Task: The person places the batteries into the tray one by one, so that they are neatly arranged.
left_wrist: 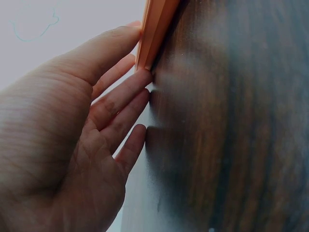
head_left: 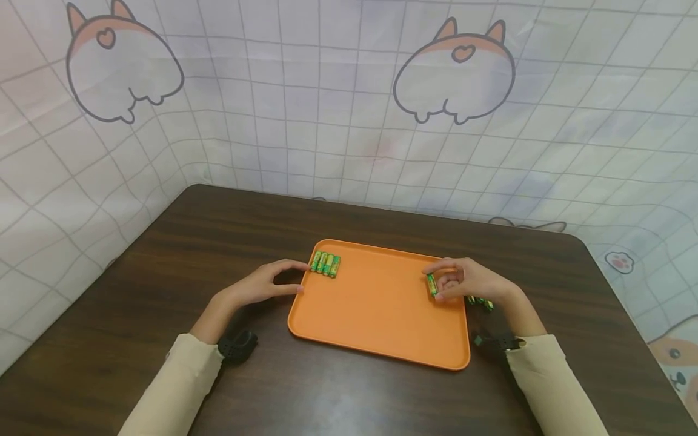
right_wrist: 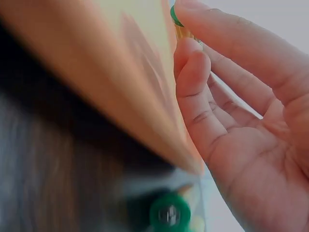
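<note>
My right hand pinches a green and yellow battery between thumb and fingers, over the right part of an orange tray. In the right wrist view the green end of that battery shows at the thumb tip. Several like batteries lie side by side in the tray's far left corner. At the tray's left edge is my left hand, its thumb and fingertips touching the rim. The left wrist view shows its fingers nearly straight against the orange rim, holding nothing.
More batteries lie on the dark wooden table just right of the tray, partly hidden by my right hand and wrist. A white gridded cloth with cartoon drawings hangs behind the table and along its sides.
</note>
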`<state>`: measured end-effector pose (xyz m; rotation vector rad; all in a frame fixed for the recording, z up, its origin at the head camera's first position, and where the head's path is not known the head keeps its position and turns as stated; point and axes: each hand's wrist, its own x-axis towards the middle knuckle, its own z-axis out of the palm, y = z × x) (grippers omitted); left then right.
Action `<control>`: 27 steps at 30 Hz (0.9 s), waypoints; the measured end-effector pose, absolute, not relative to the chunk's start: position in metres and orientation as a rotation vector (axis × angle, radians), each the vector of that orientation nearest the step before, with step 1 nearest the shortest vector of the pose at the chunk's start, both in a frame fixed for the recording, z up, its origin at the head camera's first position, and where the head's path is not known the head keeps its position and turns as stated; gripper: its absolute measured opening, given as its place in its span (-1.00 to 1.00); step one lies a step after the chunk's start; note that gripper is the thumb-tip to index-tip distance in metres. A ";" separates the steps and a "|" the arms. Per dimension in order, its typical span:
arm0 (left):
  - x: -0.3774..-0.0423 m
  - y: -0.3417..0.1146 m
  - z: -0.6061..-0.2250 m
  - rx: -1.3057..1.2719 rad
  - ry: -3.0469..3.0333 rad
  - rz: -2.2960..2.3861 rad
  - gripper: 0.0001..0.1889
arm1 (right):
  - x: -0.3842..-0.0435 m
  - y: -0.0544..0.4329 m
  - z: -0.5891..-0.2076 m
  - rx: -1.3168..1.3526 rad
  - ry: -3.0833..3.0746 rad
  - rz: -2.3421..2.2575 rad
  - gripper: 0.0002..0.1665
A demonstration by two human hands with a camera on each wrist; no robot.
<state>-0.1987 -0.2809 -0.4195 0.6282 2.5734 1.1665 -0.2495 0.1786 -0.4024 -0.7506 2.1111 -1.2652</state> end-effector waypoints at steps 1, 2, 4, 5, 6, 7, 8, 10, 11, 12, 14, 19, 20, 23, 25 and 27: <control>-0.199 -0.281 -0.420 0.628 2.573 1.167 -0.43 | -0.250 0.176 -0.401 -0.744 2.107 -1.264 -0.28; -0.199 -0.281 -0.420 0.629 2.573 1.169 -0.43 | -0.251 0.173 -0.400 -0.741 2.098 -1.265 -0.28; -0.199 -0.282 -0.419 0.629 2.572 1.173 -0.44 | -0.252 0.168 -0.397 -0.746 2.086 -1.266 -0.28; -0.199 -0.282 -0.419 0.630 2.574 1.172 -0.44 | -0.253 0.166 -0.395 -0.748 2.076 -1.269 -0.28; -0.199 -0.282 -0.419 0.628 2.574 1.172 -0.44 | -0.254 0.163 -0.394 -0.753 2.070 -1.268 -0.28; -0.199 -0.282 -0.419 0.626 2.575 1.172 -0.44 | -0.254 0.161 -0.393 -0.758 2.067 -1.265 -0.27; -0.199 -0.282 -0.419 0.627 2.577 1.170 -0.44 | -0.255 0.159 -0.392 -0.765 2.062 -1.263 -0.27; -0.199 -0.282 -0.419 0.632 2.580 1.168 -0.44 | -0.255 0.155 -0.391 -0.768 2.061 -1.256 -0.26; -0.199 -0.282 -0.419 0.636 2.581 1.167 -0.44 | -0.256 0.152 -0.391 -0.771 2.054 -1.257 -0.26; -0.199 -0.282 -0.420 0.637 2.579 1.170 -0.44 | -0.256 0.150 -0.391 -0.769 2.054 -1.255 -0.26; -0.200 -0.283 -0.421 0.642 2.579 1.172 -0.44 | -0.257 0.144 -0.392 -0.770 2.042 -1.259 -0.26; -0.199 -0.283 -0.421 0.634 2.570 1.178 -0.44 | -0.258 0.127 -0.393 -0.793 2.016 -1.269 -0.26; -0.199 -0.283 -0.421 0.632 2.570 1.177 -0.43 | -0.258 0.123 -0.392 -0.796 2.016 -1.270 -0.26; -0.199 -0.283 -0.421 0.627 2.568 1.175 -0.43 | -0.258 0.113 -0.392 -0.787 2.038 -1.271 -0.26; -0.199 -0.283 -0.420 0.623 2.567 1.173 -0.42 | -0.259 0.107 -0.393 -0.778 2.059 -1.271 -0.26; -0.199 -0.283 -0.419 0.623 2.570 1.170 -0.43 | -0.260 0.100 -0.393 -0.775 2.063 -1.283 -0.26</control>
